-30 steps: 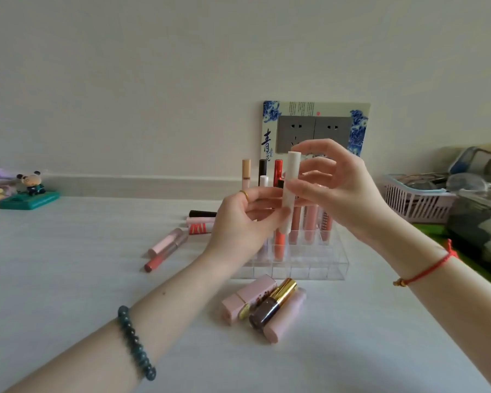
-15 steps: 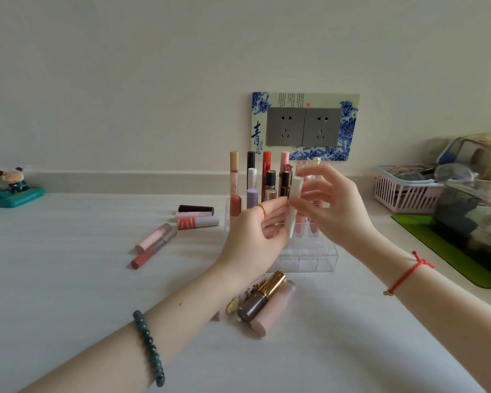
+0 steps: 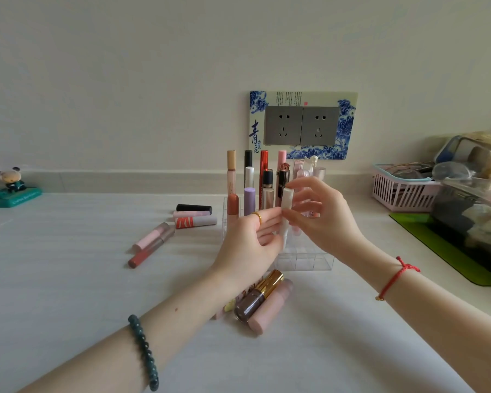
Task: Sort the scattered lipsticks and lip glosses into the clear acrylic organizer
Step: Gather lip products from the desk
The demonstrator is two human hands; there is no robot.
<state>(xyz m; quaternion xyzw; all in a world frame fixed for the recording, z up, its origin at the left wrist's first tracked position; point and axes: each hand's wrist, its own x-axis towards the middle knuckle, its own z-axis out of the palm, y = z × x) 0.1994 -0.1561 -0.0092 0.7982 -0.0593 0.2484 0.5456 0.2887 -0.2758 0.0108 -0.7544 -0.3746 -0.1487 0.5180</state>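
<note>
My left hand and right hand are pinching the white tube in their fingers, lowering it from a second ago; its base is entering the organizer, nearly filed.

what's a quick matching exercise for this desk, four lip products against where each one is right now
Things
1. white tube
2. lilac-capped tube
3. black tube
4. gold-capped lipstick

Places
a. lying on the table, left of the organizer
b. held between the left hand and right hand
c. lying on the table in front of the organizer
d. standing in the organizer

Pairs: 1-b, 2-d, 3-a, 4-c
</note>
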